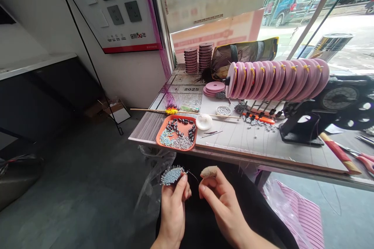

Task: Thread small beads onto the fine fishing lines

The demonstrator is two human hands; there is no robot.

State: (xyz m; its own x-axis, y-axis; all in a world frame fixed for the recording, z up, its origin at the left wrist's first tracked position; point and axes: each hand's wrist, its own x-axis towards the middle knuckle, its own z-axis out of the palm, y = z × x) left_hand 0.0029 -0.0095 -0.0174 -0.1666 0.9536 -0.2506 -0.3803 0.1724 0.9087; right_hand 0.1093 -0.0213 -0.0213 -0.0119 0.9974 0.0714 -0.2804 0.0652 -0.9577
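Note:
My left hand (174, 202) is closed, thumb against fingers, on a rounded cluster of blue-grey beads (172, 175), held above my lap. From the cluster's right side a thin thread (193, 174) arcs across to the fingertips of my right hand (217, 194). Those fingers are curled and pinched at the thread's end; a tan wrap (209, 171) covers the index fingertip. Just beyond both hands, at the table's front edge, sits an orange tray (158, 137) with black pieces, pale blue tubes and small silvery pieces in separate heaps.
On the table (228, 144) are a white disc (203, 121), a small bowl of silvery beads (223, 111), a thin stick (146, 110) and loose beads. Pink discs (277, 79) line a black machine (309, 124) at right. Scissors (366, 159) lie far right. A striped pink cushion (304, 214) is below.

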